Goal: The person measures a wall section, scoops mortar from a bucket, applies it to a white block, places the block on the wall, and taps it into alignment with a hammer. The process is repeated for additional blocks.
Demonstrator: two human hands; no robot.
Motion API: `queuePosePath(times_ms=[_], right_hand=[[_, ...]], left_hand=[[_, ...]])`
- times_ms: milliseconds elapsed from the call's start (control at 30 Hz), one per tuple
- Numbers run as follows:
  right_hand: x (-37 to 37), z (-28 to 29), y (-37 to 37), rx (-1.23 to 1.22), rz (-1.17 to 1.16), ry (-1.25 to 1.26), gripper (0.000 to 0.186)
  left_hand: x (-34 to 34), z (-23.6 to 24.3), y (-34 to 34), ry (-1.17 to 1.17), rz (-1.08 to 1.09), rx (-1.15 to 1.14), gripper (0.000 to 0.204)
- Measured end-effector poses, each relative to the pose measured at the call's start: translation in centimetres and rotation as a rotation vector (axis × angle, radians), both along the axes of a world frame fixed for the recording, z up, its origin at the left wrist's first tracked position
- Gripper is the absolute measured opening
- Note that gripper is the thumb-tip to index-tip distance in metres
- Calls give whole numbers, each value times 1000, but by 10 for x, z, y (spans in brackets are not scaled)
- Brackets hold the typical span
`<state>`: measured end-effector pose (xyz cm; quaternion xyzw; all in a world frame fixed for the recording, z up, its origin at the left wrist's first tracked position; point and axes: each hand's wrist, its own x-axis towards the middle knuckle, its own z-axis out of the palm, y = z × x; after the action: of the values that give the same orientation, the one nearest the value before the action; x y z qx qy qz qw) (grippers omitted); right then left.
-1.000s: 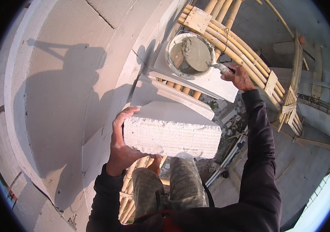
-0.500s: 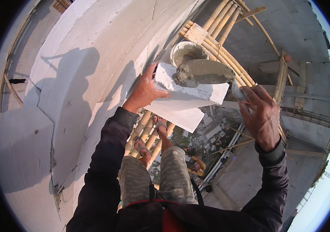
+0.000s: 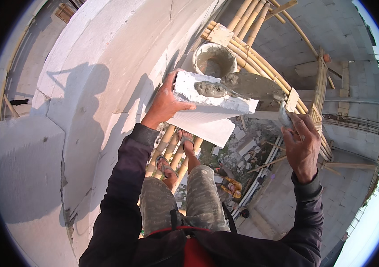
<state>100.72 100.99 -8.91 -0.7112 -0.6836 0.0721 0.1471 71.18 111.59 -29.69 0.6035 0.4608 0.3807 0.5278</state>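
Note:
My left hand (image 3: 168,101) grips the left end of a white lightweight block (image 3: 216,108), its thumb pressed on the near side. A wet lump of grey mortar (image 3: 211,89) sits on the block's narrow top face. In my right hand (image 3: 302,144) is the handle of a trowel (image 3: 256,86), fingers wrapped round it. The trowel's mortar-coated blade lies over the block's right part, its tip by the lump. Just beyond the block stands a round bucket (image 3: 216,60) with mortar on its inner wall.
A pale block wall (image 3: 122,66) rises along my left, my shadow on it. I stand on bamboo poles (image 3: 167,149), rubble (image 3: 247,142) far below. More bamboo scaffolding (image 3: 260,62) runs beyond the bucket. Down there is a person in yellow (image 3: 231,188).
The trowel has slid to the right along the block, leaving a lump of mortar on its top face. My right hand has moved slightly right and down; my left keeps its hold.

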Motion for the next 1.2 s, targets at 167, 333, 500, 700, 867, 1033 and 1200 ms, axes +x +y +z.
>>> queuePosePath(times_ms=[167,333,500,700,867,1033,1200], right_hand=[[-23,-15,22,63,233,-171,39],[-50,-22,40,85,327,-115,38],[-53,-21,38,19,363,-138,40],[-22,-23,19,58,263,-113,42],[7,-24,-4,69,192,-135,44],[26,-35,-27,127,121,-113,43],[34,-61,-31,39,-47,16,44]], left_hand=[[1,-9,-1,-106,-41,-57,102],[1,-18,-7,27,29,67,109],[1,-18,-4,-16,-23,80,112],[0,-2,-10,-121,-38,-81,105],[-2,-8,-9,-55,-21,-28,101],[0,-18,-7,-143,-9,-63,101],[1,-15,-4,-163,-9,-87,101]])
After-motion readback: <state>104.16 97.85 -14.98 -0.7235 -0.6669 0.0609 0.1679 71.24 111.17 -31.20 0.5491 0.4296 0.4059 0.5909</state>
